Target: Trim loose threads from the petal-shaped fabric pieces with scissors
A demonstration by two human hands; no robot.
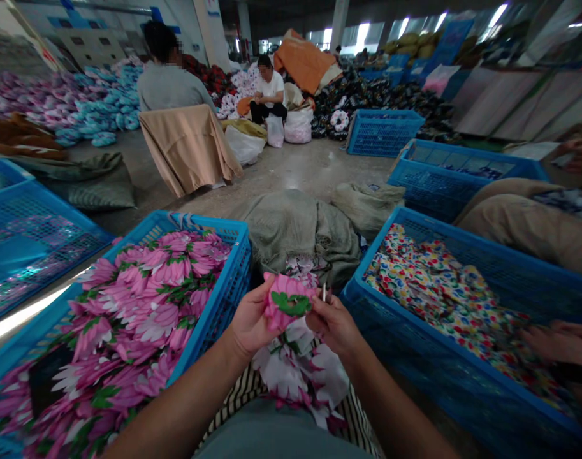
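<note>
Both my hands hold up a pink fabric flower piece (287, 302) with a green leaf print, just above my lap. My left hand (255, 320) pinches its left side. My right hand (333, 325) grips its right side, and a small metal blade or scissor tip (324, 292) sticks up from those fingers. A heap of pink-and-white fabric flowers (300, 373) lies on my striped lap cloth (362, 414). More pink flowers fill a blue plastic crate (228, 274) to my left.
A blue crate of polka-dot fabric (362, 299) stands to my right, where a co-worker's hand (558, 341) reaches in. Grey sacks (300, 236) lie ahead. Further crates, heaped fabric and seated workers (269, 89) spread across the concrete floor (291, 169).
</note>
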